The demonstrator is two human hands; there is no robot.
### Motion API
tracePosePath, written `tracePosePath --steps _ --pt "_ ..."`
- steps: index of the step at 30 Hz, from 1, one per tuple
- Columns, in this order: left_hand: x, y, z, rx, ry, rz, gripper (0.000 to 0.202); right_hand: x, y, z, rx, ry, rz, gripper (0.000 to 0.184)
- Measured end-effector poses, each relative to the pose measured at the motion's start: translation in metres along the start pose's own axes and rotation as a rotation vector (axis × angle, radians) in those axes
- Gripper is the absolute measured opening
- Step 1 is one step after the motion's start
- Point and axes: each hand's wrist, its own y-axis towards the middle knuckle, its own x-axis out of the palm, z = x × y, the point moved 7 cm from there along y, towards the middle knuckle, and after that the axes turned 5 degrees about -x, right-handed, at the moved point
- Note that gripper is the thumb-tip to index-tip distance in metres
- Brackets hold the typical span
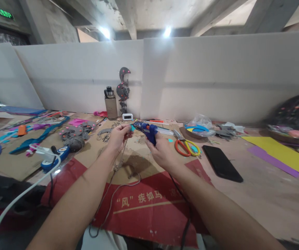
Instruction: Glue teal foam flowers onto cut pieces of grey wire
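My left hand [119, 139] pinches a small teal piece [132, 128] between thumb and fingers. A thin grey cord [124, 150] runs down from that hand and loops over the red and tan cardboard [149, 208]. In my right hand [162, 148] is a blue hot glue gun [149, 132], its fingers wrapped round the handle. The gun's nozzle points left and meets or almost touches the teal piece; I cannot tell which. A dark cable trails from below my right hand toward the table's front edge.
Right of my hands lie scissors [184, 144] with red and yellow handles and a black phone [221, 162]. A blue power strip [56, 158] with a white cable is at left. Behind stand a bottle [111, 106] and a grey hanging ornament [123, 88] before a white partition [204, 76].
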Motion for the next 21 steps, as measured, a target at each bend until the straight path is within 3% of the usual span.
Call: tracePosePath --steps 6,11,13,16,18,21 --pt "-0.007 0.003 0.004 0.003 0.008 0.061 0.025 0.001 0.0 0.001 0.016 0.077 0.006 0.029" --pt "-0.023 0.008 0.008 0.051 0.097 0.194 0.018 0.001 0.007 0.034 0.199 0.34 0.047 0.033" --pt "-0.026 0.009 0.01 0.117 0.171 0.236 0.014 0.001 0.01 0.054 0.278 0.255 0.05 0.029" --pt "-0.023 0.008 0.013 0.206 0.268 0.236 0.009 0.013 0.01 0.075 0.345 -0.008 -0.136 0.018" --pt "-0.018 0.005 0.017 0.263 0.33 0.213 0.009 0.02 0.007 0.079 0.352 -0.085 -0.225 0.015" --pt "-0.007 -0.003 0.023 0.33 0.448 0.17 0.01 0.022 0.001 0.073 0.349 -0.152 -0.24 0.013"
